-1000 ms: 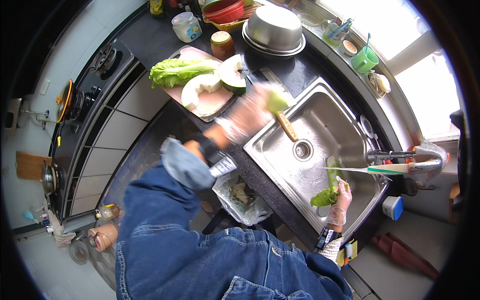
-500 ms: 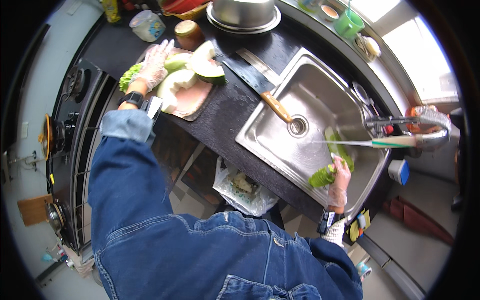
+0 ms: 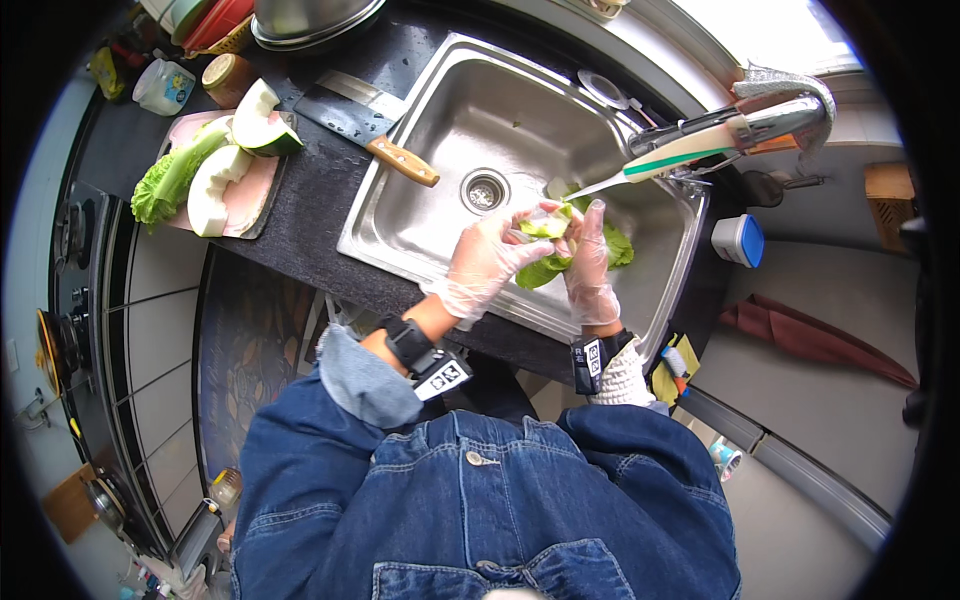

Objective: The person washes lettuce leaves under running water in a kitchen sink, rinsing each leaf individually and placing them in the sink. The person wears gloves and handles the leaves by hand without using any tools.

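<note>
Two hands [image 3: 482, 256] [image 3: 590, 268] over steel sink [image 3: 470, 125], black countertop [image 3: 318, 195], bright window [image 3: 755, 30]

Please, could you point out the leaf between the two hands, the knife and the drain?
Leaf [image 3: 543, 228]: head view, on its pale-green surface.
Knife [image 3: 354, 120]: head view, on the blade.
Drain [image 3: 486, 191]: head view, on its round centre.

We see dark-blue denim clothing [image 3: 480, 510], a metal button [image 3: 475, 458], clear plastic gloves [image 3: 477, 268], black wristbands [image 3: 408, 344], and a white ribbed cuff [image 3: 620, 377] at four o'clock.
</note>
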The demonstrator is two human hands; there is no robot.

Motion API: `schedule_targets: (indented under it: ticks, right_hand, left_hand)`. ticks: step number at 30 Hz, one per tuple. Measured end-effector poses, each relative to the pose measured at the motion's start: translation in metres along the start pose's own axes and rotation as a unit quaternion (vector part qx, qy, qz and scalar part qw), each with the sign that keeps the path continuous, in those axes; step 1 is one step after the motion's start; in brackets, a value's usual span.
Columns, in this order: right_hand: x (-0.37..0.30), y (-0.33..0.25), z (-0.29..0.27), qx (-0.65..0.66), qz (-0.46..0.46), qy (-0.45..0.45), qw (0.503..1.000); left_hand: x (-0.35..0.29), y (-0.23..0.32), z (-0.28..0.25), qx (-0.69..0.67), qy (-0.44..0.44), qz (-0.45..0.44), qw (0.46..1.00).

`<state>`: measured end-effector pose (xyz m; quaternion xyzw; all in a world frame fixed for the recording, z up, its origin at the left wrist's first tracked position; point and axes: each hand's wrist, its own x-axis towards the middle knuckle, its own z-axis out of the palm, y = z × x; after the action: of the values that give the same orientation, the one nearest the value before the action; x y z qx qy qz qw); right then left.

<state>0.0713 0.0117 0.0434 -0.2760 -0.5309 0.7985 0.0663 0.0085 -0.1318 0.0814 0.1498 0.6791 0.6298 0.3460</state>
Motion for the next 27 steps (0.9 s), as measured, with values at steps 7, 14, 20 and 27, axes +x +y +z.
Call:
schedule_targets:
  ticks: [7, 14, 20, 27]
  right_hand:
    - [-0.015, -0.009, -0.014, -0.180, -0.005, -0.031, 0.983]
    - [-0.011, -0.023, -0.028, -0.287, 0.009, -0.134, 0.949]
    - [0.001, -0.021, -0.032, -0.258, 0.043, -0.206, 0.943]
    - [0.031, -0.012, -0.048, -0.281, 0.052, -0.129, 0.950]
  left_hand:
    - [0.011, -0.017, 0.044, -0.199, 0.142, 0.034, 0.969]
    - [-0.010, -0.032, 0.019, -0.190, 0.111, -0.127, 0.967]
    - [-0.053, -0.035, -0.020, -0.184, 0.168, -0.118, 0.961]
    - [-0.125, -0.066, -0.068, 0.041, 0.226, -0.070, 0.971]
